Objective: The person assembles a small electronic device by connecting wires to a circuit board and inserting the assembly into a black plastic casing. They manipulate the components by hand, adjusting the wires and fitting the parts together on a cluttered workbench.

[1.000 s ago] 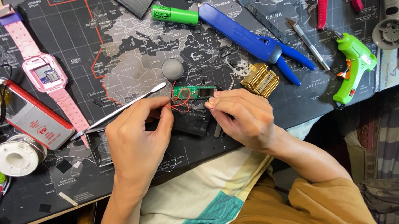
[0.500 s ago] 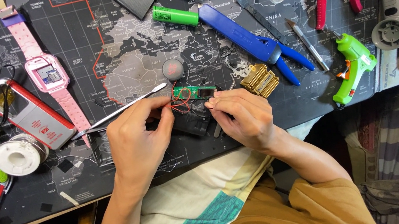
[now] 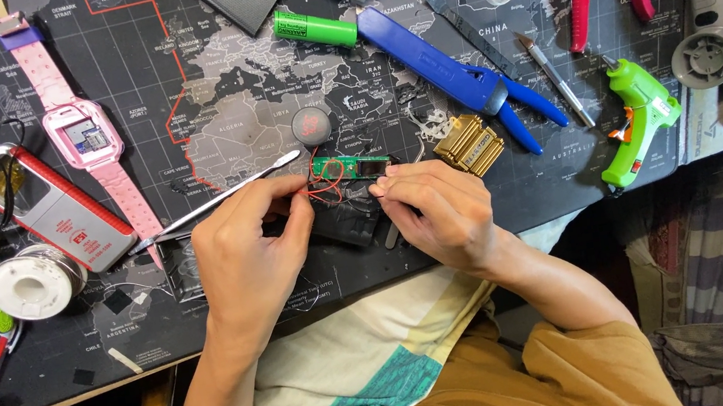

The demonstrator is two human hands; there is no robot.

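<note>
Two bare hands are seen meeting over a small green circuit board (image 3: 351, 167), which lies on a dark desk mat printed with a world map (image 3: 177, 97). The left hand (image 3: 241, 253) is curled, its fingertips pinched together on thin red wires (image 3: 319, 192) just left of the board. The right hand (image 3: 443, 210) is also curled, its thumb and forefinger pressed together at the board's right end; what exactly is pinched there cannot be told. A black casing (image 3: 347, 222) is partly hidden directly below the board, between the two hands.

A thin metal spudger (image 3: 210, 201) is laid slanting to the left of the board, its tip near the left hand. A round grey disc (image 3: 311, 125) sits just above the board. A gold-coloured finned block (image 3: 468, 145) is found just to the board's right. Further above and to the right, a green cylindrical battery (image 3: 315, 28) and a blue-handled tool (image 3: 457, 76) are laid. A green glue gun (image 3: 641, 112) is placed well to the right. Well to the left of the board, a pink wristwatch (image 3: 84, 138) and a solder reel (image 3: 32, 285) are seen.
</note>
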